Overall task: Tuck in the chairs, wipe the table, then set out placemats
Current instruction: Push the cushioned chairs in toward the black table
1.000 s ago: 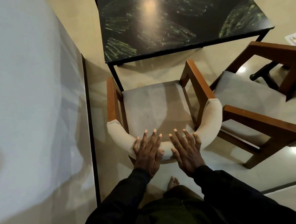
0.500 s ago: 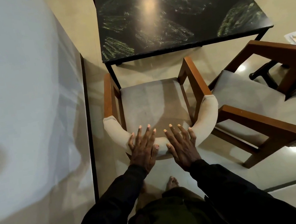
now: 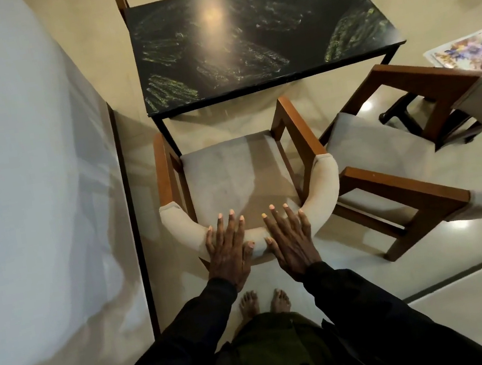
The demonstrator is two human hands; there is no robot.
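Early stage: person is pressing the near chair (image 3: 231, 171) toward the worktop (image 3: 242, 40), tuck-in not yet done.
Left hand (image 3: 228, 249) and right hand (image 3: 289, 237) are lying flat, fingers straight, on the padded backrest (image 3: 177, 224), gripping nothing. The chair arms are just reaching the worktop edge, with the seat sitting out in front. Second chair (image 3: 386, 153) is standing angled, out to the right. Wiping and placemats are looking undone; printed sheets (image 3: 471, 51) are lying far right, maybe placemats.
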